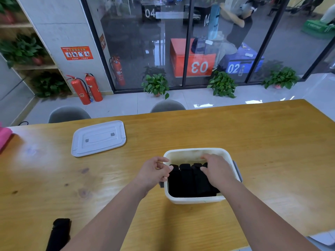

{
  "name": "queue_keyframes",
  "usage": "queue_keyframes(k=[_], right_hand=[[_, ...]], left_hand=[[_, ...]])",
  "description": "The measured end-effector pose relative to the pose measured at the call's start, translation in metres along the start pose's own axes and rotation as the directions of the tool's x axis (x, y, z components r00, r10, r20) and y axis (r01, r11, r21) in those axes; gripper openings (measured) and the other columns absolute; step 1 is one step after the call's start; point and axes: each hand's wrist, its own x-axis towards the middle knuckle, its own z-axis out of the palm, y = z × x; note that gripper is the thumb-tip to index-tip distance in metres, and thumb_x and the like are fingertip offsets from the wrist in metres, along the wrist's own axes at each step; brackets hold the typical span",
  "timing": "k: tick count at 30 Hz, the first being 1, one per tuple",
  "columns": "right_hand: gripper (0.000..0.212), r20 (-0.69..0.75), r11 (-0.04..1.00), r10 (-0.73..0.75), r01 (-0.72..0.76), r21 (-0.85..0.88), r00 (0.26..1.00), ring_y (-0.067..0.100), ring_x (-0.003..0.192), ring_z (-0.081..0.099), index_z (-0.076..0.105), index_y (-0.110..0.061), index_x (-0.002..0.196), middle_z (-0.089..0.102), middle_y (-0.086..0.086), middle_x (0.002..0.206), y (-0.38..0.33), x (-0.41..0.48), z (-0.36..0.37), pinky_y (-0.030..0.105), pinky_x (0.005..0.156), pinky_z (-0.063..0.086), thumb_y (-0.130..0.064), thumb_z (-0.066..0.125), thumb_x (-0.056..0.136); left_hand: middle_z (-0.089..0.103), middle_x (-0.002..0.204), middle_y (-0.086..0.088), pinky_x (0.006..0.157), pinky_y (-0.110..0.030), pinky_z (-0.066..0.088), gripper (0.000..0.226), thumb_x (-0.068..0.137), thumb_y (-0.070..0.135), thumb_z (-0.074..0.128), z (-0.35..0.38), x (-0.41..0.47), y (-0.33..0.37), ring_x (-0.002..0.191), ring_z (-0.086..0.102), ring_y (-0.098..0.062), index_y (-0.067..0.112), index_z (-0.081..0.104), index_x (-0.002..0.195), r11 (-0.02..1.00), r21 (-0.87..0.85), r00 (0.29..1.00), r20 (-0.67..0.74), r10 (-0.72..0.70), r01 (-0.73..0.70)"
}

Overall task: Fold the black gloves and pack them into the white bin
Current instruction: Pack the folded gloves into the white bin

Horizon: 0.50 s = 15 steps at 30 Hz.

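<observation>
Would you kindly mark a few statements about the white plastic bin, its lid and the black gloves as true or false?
1. The flat white plastic lid is closed on the white plastic bin. False: it lies on the wooden table, apart from the bin.
2. The folded black fabric gloves stand side by side inside the bin. True.
3. Every glove is packed. False: one loose black glove lies on the table near its front-left edge.
4. The right hand reaches into the bin onto the gloves. True.
5. The left hand rests on the lid. False: it is at the bin's left rim.
</observation>
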Motion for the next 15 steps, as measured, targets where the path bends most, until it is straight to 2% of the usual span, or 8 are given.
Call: queue_keyframes(k=[3, 5, 7, 10, 15], right_hand=[[0.04, -0.023, 0.963, -0.088, 0.091, 0.252, 0.996, 0.011, 0.106, 0.062, 0.06, -0.039, 0.136, 0.065, -0.014, 0.127, -0.028, -0.002, -0.006, 0.03, 0.088, 0.051, -0.034, 0.072, 0.098], [0.039, -0.023, 0.925, -0.133, 0.132, 0.357, 0.991, 0.006, 0.108, 0.061, 0.063, -0.042, 0.131, 0.064, -0.019, 0.124, -0.046, -0.003, -0.006, 0.029, 0.092, 0.051, -0.036, 0.075, 0.095], [0.038, -0.003, 0.883, -0.171, 0.154, 0.444, 0.985, 0.0, 0.104, 0.061, 0.065, -0.044, 0.128, 0.064, -0.022, 0.119, -0.063, -0.003, -0.004, 0.027, 0.091, 0.052, -0.034, 0.077, 0.093], [0.036, 0.026, 0.84, -0.245, 0.198, 0.504, 0.969, -0.004, 0.101, 0.063, 0.066, -0.044, 0.125, 0.065, -0.024, 0.115, -0.088, -0.006, 0.001, 0.023, 0.088, 0.051, -0.034, 0.078, 0.093], [0.036, 0.083, 0.818, -0.366, 0.278, 0.504, 0.927, -0.003, 0.1, 0.064, 0.067, -0.041, 0.127, 0.066, -0.023, 0.115, -0.128, -0.011, 0.015, 0.028, 0.092, 0.054, -0.036, 0.078, 0.093]], left_hand=[[0.072, 0.108, -0.016, 0.078, -0.036, 0.065, 0.031, 0.09, 0.028, 0.085, -0.008, -0.004, -0.007, 0.083, 0.074, -0.02, 0.025, 0.071, 0.117, 0.999, 0.048, 0.999, -0.047, 0.018, -0.016], [0.072, 0.109, -0.014, 0.077, -0.034, 0.065, 0.031, 0.089, 0.031, 0.084, -0.017, -0.008, -0.014, 0.091, 0.075, -0.023, 0.027, 0.071, 0.117, 0.997, 0.073, 0.997, -0.077, 0.021, -0.015], [0.073, 0.108, -0.011, 0.081, -0.037, 0.065, 0.032, 0.088, 0.034, 0.083, -0.029, -0.013, -0.024, 0.098, 0.074, -0.027, 0.029, 0.07, 0.116, 0.996, 0.092, 0.994, -0.112, 0.007, 0.004], [0.074, 0.104, -0.004, 0.081, -0.038, 0.064, 0.033, 0.085, 0.041, 0.082, -0.048, -0.022, -0.04, 0.097, 0.073, -0.026, 0.032, 0.071, 0.115, 0.993, 0.11, 0.985, -0.175, -0.012, 0.032], [0.075, 0.099, -0.003, 0.078, -0.038, 0.061, 0.037, 0.08, 0.046, 0.084, -0.077, -0.043, -0.065, 0.092, 0.073, -0.026, 0.034, 0.071, 0.112, 0.991, 0.106, 0.956, -0.288, -0.051, 0.085]])
